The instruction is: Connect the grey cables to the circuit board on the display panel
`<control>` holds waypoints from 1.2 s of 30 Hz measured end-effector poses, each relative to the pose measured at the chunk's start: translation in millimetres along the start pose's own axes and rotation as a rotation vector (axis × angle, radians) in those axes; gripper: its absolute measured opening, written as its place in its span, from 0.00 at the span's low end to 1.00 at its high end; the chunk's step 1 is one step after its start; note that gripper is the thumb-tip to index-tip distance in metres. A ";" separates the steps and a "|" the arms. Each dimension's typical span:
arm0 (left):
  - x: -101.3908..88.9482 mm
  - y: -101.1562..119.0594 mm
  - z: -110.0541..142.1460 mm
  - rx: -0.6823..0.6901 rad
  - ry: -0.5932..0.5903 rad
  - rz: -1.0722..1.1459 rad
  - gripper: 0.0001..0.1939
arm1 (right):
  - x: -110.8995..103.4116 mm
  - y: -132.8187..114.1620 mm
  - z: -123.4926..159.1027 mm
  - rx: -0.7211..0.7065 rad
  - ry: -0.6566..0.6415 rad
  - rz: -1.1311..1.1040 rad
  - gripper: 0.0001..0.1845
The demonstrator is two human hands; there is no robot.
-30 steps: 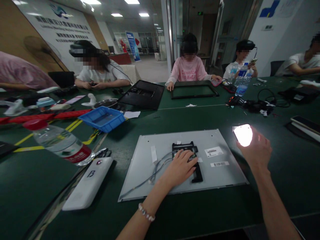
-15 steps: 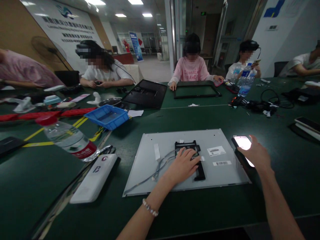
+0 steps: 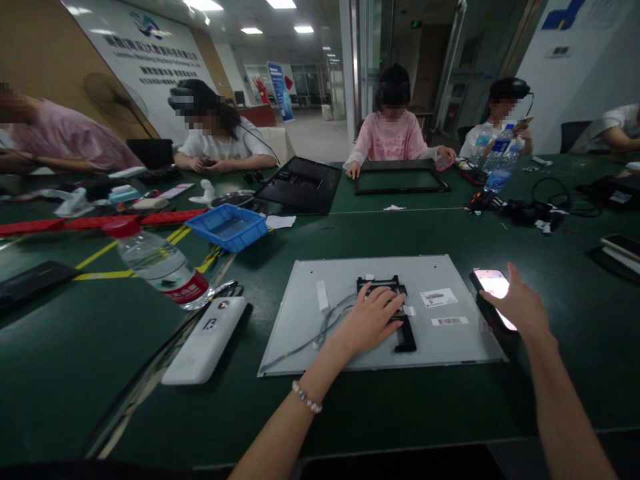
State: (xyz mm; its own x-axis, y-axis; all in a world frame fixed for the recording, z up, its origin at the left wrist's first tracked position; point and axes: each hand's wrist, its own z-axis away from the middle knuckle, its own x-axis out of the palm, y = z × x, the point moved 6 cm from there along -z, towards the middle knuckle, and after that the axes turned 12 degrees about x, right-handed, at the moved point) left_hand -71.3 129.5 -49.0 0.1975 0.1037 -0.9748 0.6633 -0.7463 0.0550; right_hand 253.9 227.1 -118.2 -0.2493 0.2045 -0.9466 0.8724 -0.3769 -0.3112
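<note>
A grey-white flat display panel lies back-up on the green table in front of me, with labels and grey cables on it. My left hand rests over a black plastic frame at the panel's middle. Its fingers are outstretched and hide part of that frame. Beyond the panel's right edge a smartphone lies with its screen lit. My right hand is at the phone's right side, thumb across the screen and a finger raised. Whether it touches the glass I cannot tell.
Left of the panel are a white power bank, a water bottle and a blue tray. Across the table a person in pink touches a black frame. Bottles and tangled black cables stand back right.
The view has turned slightly left, so the things on the table appear farther right. My left hand stays on the black plastic frame, and my right hand stays by the smartphone.
</note>
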 end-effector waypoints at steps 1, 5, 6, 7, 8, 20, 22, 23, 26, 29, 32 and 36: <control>-5.1 -4.8 1.0 -0.018 0.026 0.008 0.22 | 0.8 1.0 -0.7 0.002 -0.011 -0.006 0.50; -29.2 -46.7 18.2 -0.214 0.178 0.018 0.18 | -0.4 -0.6 -1.8 -0.013 0.008 -0.044 0.50; -34.0 -61.5 27.2 -0.293 0.220 0.010 0.17 | -2.2 -4.0 -1.0 -0.032 0.037 -0.060 0.49; -36.3 -75.8 37.4 -0.357 0.241 0.005 0.17 | -4.5 -9.2 0.5 -0.063 0.071 -0.084 0.47; -37.6 -89.8 49.1 -0.420 0.266 0.000 0.16 | -6.9 -15.8 3.0 -0.106 0.107 -0.119 0.45; -3.0 -145.6 117.4 -0.609 0.255 0.254 0.09 | -1.3 -76.7 38.3 -0.463 0.078 -0.343 0.31; -5.1 -143.9 114.3 -0.615 0.285 0.243 0.07 | -2.2 -78.2 39.9 -0.478 0.079 -0.345 0.30; -6.6 -143.1 113.3 -0.616 0.301 0.241 0.06 | -2.8 -78.7 40.4 -0.483 0.080 -0.347 0.30; -13.3 -141.7 112.7 -0.627 0.349 0.249 0.06 | -4.0 -79.7 41.0 -0.490 0.079 -0.352 0.30; -24.0 -139.6 115.1 -0.665 0.409 0.257 0.08 | -6.0 -82.0 42.4 -0.512 0.082 -0.362 0.29; -32.6 -132.9 119.7 -0.733 0.557 0.353 0.11 | -11.2 -88.1 47.6 -0.558 0.103 -0.384 0.28; -25.1 -117.2 123.5 -0.798 0.643 0.481 0.10 | -19.2 -109.1 67.3 -0.684 0.118 -0.399 0.26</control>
State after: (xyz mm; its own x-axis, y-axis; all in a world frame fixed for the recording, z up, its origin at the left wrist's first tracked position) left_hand -243.1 133.2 -57.7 0.7385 0.4095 -0.5357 0.6436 -0.1910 0.7412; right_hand 135.2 203.5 -71.8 -0.5838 0.3161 -0.7479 0.8011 0.3744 -0.4670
